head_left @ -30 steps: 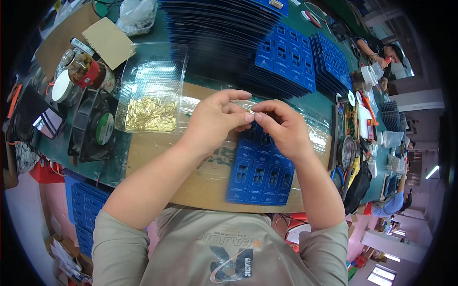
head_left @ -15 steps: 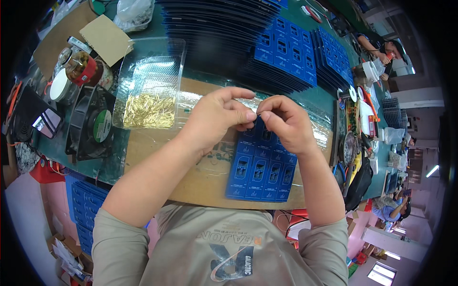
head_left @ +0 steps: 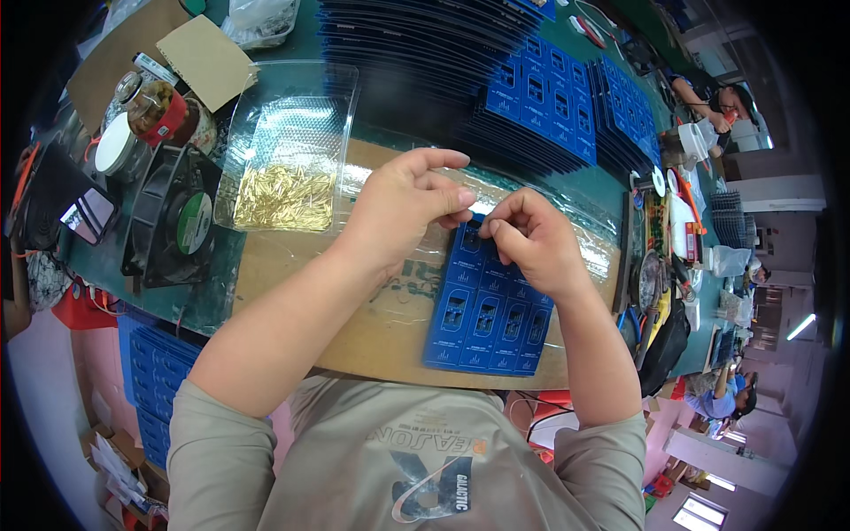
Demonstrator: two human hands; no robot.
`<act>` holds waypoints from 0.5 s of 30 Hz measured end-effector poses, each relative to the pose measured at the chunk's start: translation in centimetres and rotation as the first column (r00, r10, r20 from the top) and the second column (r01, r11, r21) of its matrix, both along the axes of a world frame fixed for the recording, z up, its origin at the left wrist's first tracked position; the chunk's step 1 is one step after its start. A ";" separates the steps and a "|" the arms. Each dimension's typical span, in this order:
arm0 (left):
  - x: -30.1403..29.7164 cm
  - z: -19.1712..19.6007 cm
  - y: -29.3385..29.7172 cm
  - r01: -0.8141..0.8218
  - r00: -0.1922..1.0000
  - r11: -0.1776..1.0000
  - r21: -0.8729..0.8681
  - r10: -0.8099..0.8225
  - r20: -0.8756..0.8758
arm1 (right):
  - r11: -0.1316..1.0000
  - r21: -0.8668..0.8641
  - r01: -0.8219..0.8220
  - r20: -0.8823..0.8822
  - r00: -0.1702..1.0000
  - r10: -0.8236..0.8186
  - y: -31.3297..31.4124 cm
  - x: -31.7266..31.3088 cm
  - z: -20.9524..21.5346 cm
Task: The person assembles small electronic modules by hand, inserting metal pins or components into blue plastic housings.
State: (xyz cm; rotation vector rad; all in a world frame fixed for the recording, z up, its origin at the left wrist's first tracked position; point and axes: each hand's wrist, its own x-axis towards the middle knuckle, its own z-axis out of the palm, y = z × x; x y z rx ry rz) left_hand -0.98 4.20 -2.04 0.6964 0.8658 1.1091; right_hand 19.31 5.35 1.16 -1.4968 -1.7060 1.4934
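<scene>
Here, left hand (head_left: 403,208) and right hand (head_left: 529,239) meet fingertip to fingertip over blue circuit panel (head_left: 485,305); both grips pinched, contents too small to tell. Tray of gold pins (head_left: 285,195) nearby left.

— What covers the green workbench (head_left: 266,252)?
— A brown cardboard sheet (head_left: 372,327) with a blue circuit panel (head_left: 487,319) on it; a clear tray (head_left: 292,150) of gold pins, a black fan (head_left: 168,226), and stacked blue panels (head_left: 549,88) beyond.
</scene>
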 end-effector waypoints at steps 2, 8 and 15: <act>0.0 0.0 0.1 -0.005 1.000 1.000 0.000 0.005 0.006 | 0.999 0.040 -0.022 0.102 0.995 0.017 0.3 -0.1 0.1; 0.2 -0.6 0.2 -0.045 0.998 0.999 -0.012 0.045 0.041 | 0.810 0.355 -0.467 0.488 0.831 0.265 0.8 -0.5 0.8; 0.3 -0.7 0.2 -0.070 0.995 0.998 -0.007 0.070 0.067 | 0.797 0.352 -0.491 0.557 0.794 0.243 0.5 -1.1 1.1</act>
